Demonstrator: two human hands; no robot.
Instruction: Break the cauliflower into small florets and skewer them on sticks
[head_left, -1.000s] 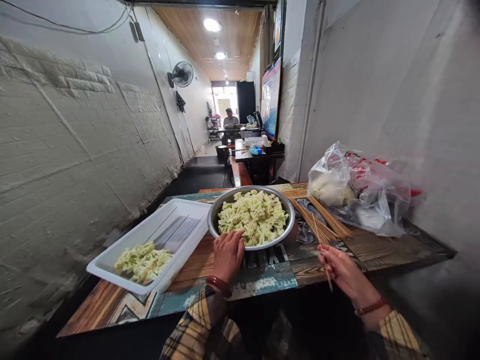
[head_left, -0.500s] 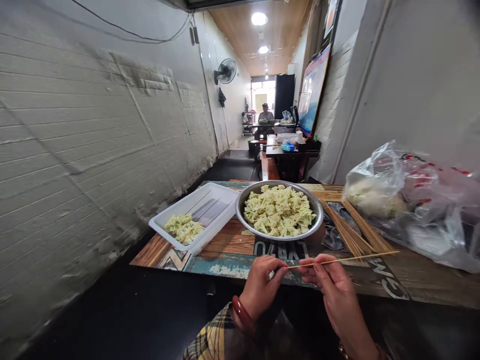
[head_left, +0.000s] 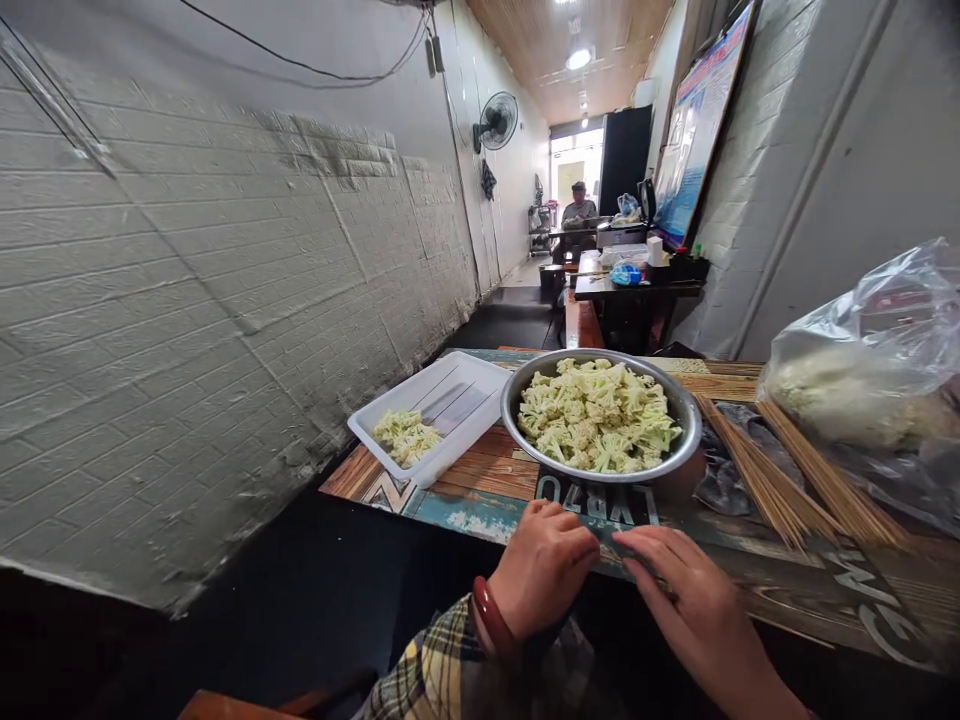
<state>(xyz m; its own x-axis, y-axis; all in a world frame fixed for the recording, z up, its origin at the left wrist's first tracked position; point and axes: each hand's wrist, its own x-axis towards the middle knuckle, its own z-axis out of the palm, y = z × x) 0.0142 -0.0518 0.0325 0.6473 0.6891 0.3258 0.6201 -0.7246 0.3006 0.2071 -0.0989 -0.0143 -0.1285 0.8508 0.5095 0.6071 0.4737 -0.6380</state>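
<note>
The left hand (head_left: 547, 565) and the right hand (head_left: 694, 610) are held just beside each other, a narrow gap left between them, at the near edge of a plank-patterned table (head_left: 480, 482). The left is shown back upward, its fingers curled toward the right hand; the right is extended toward the left, fingers nearly straight, thumb set apart beneath them. The left fingertips are hidden, and whether anything is gripped there cannot be told. The left wrist is circled by a reddish-brown bangle (head_left: 486, 612) beside a plaid sleeve (head_left: 435, 662), cropped by the lower edge, as is the right forearm. Just beyond the hands, a metal basin (head_left: 600, 475) is heaped with cauliflower florets (head_left: 596, 412), the lowest concealed by the pile. More florets are gathered in a white plastic tray (head_left: 474, 388), beyond and left of the left hand. Beyond and right of the right hand, bamboo skewers (head_left: 772, 482) are spread partly over a crumpled dark cloth (head_left: 721, 490); farther right, a clear plastic bag (head_left: 874, 365) is cut off, its pale contents blurred. Far beyond the hands, a person (head_left: 579, 208) in a cap is seen, too small for detail.
</note>
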